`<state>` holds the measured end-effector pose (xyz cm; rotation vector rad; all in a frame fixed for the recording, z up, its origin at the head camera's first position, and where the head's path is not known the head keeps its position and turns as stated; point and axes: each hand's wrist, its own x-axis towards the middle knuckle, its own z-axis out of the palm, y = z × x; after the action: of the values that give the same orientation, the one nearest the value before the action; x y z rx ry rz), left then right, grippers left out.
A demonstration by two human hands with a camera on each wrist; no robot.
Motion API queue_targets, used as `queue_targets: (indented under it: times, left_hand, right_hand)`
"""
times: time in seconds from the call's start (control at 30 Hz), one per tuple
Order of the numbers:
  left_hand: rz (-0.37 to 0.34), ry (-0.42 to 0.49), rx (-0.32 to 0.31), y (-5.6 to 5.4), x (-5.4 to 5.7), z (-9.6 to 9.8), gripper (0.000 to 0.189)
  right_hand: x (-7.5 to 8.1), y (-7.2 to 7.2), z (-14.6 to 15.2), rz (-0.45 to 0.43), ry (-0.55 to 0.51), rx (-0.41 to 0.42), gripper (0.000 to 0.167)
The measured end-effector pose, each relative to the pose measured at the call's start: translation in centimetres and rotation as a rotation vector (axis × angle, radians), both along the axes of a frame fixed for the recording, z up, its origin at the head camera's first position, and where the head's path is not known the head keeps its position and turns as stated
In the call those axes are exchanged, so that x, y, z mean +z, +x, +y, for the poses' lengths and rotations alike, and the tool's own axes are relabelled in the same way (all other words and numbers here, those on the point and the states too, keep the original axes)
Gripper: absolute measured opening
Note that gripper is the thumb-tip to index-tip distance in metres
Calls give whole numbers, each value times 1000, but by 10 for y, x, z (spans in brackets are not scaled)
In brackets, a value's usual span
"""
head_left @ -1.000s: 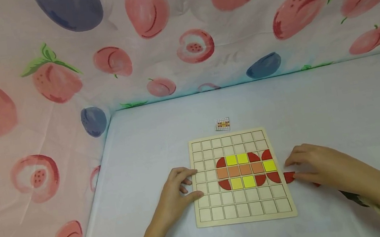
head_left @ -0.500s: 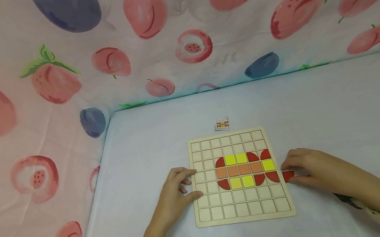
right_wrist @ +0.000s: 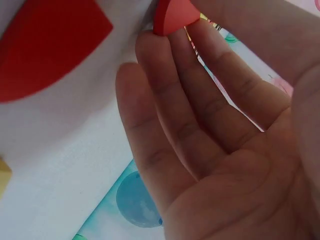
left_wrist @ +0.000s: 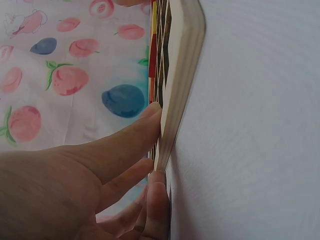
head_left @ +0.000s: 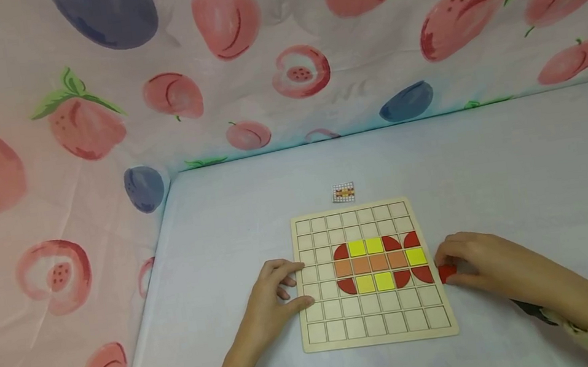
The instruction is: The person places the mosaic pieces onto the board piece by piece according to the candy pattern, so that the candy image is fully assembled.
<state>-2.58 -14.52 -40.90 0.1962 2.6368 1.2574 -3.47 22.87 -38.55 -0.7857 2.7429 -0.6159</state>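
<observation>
My left hand (head_left: 272, 295) rests at the left edge of a square wooden grid board (head_left: 337, 330), its thumb and index fingertip apart on the rim. In the left wrist view the thumb touches the board's edge (left_wrist: 186, 75), with other fingertips against it farther along. Just off the board's right side, my right hand (head_left: 482, 258) pinches a red quarter-circle tile (head_left: 447, 273); the tile (right_wrist: 175, 16) shows between thumb and fingertips in the right wrist view. Red quarter-circle, yellow (head_left: 383, 281) and orange square tiles (head_left: 378, 261) sit in the grid's middle and right cells.
Behind the board lies a small pattern card (head_left: 343, 193). In the right wrist view another red tile (right_wrist: 50, 47) lies on the white table, and a pale yellow piece (right_wrist: 4, 175) shows at the left edge. A fruit-print cloth (head_left: 261, 101) stands behind the table.
My right hand has moved slightly left toward the board, its fingers closing over the red tile, which has tilted and shows less now. My left hand and the board stay in place.
</observation>
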Motion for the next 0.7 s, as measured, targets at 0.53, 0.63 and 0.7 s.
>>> queue_targets:
  times: [0.53, 0.63, 0.7]
  left_hand:
    - [16, 2, -6, 0, 1, 0, 55]
    - [21, 8, -8, 0, 0, -1, 55]
    - [24, 13, -9, 0, 0, -1, 54]
  right_hand:
    - [5, -4, -2, -31, -56, 60, 29]
    - [7, -5, -4, -29, -61, 71, 27]
    - [9, -6, -5, -18, -64, 76, 25]
